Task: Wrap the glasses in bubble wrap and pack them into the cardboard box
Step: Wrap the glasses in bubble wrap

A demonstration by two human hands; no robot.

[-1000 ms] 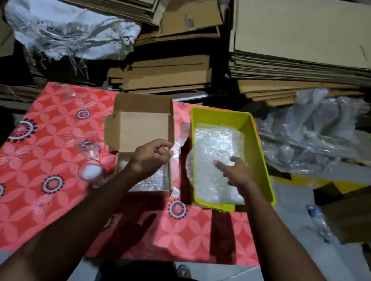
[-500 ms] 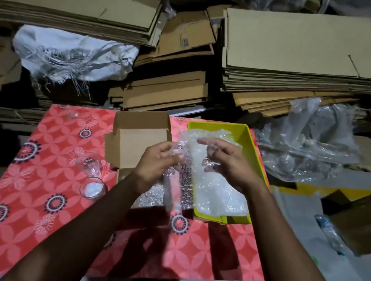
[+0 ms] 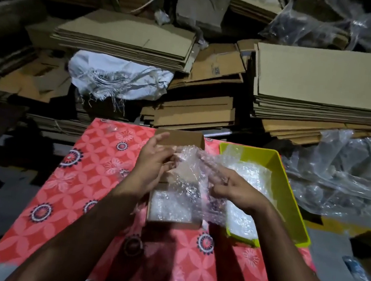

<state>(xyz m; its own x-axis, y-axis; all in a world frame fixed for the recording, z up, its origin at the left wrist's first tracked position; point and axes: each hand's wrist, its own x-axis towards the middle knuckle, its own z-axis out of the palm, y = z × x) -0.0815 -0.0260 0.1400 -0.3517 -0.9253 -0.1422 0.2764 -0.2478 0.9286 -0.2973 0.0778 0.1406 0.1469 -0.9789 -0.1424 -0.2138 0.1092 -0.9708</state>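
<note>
A: Over the middle of the red patterned tablecloth (image 3: 81,187), what were the hands doing?

B: Both held a loose sheet of bubble wrap (image 3: 192,189) up above the small cardboard box (image 3: 167,219). The left hand (image 3: 151,166) had its fingers spread, only the fingertips pinching the sheet's left edge; the right hand (image 3: 234,191) gripped the other side with curled fingers.

A: Was a glass inside the sheet?

B: I couldn't tell. Something dark showed through the plastic, but it may have been the box behind it.

A: And the box?

B: It sat toward the far edge of the cloth, flap (image 3: 184,139) raised, with one pale bubble-wrapped bundle (image 3: 169,206) already lying in its near end. So I'd judge at least one glass was packed.

A: What was left?

B: More wrap lay in the yellow plastic tray (image 3: 291,199) just right of the box. No bare glass was clearly visible; the left arm hid part of the cloth. Wrapping seemed barely started on this sheet.
</note>
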